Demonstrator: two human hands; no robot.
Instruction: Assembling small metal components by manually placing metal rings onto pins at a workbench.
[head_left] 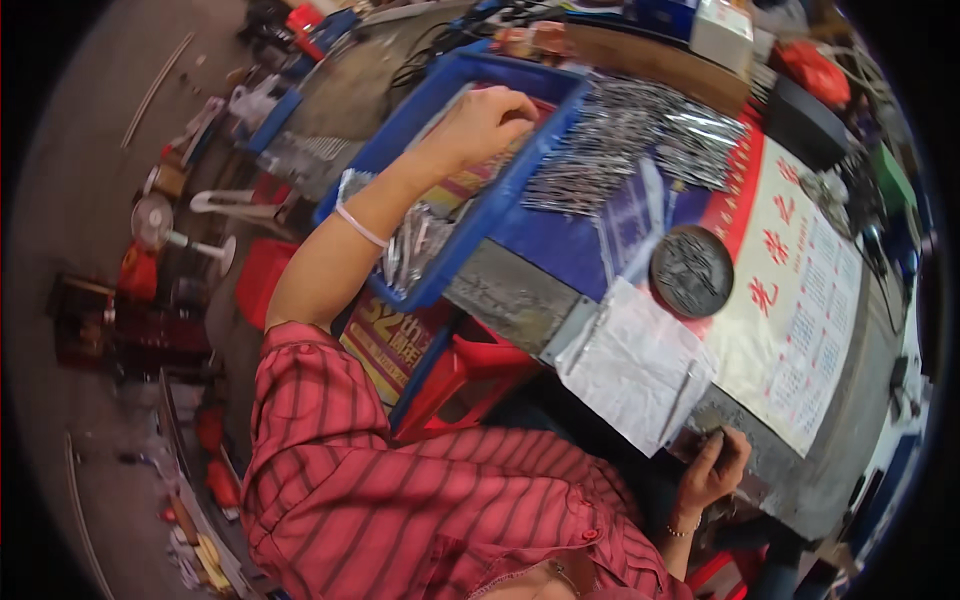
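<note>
My left hand (pixel 492 122) is over a blue plastic bin (pixel 450 268), its fingers curled downward; whatever they hold is hidden. Silvery metal pieces (pixel 408 245) lie at the bin's near end, beside my forearm. At the bench's near edge my right hand (pixel 716 466) is closed in a pinch, with something small and dark at the fingertips that I cannot make out. Beside it, a slim metal piece (pixel 688 388) rests on a crumpled white sheet (pixel 630 360). A round dark dish (pixel 692 272) full of small dark parts stands beyond the sheet.
Rows of slim shiny metal pieces (pixel 610 140) cover the far part of the bench. A red-and-cream printed poster (pixel 780 300) lies at the right. Behind stand a dark box (pixel 805 122) and a red plastic bag (pixel 815 72). A red stool (pixel 470 375) is under the bin.
</note>
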